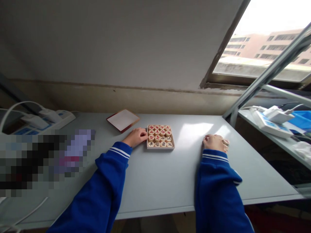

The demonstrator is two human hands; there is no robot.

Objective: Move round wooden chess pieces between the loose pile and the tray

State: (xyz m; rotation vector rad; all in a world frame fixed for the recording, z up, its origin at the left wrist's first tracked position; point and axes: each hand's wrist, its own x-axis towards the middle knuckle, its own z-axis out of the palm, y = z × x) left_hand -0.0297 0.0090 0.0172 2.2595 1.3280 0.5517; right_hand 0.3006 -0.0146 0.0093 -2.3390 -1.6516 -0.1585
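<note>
A shallow open box [160,148] stands on the desk, holding rows of round wooden Chinese chess pieces [157,138] with red and dark characters. My left hand [136,137] rests at the box's left wall, its fingers curled against the edge. Farther right, my right hand [214,142] is closed low over the desk. Several loose chess pieces [225,142] lie beside and partly behind it. Its fingers are mostly turned away, so what they hold is hidden.
The box lid [123,120] lies upturned behind my left hand. Power strips with plugs sit at the left [60,116] and on the right-hand shelf [272,121]. A blurred-out patch [75,149] covers items at the left. A metal frame [267,72] rises at the right, before a window.
</note>
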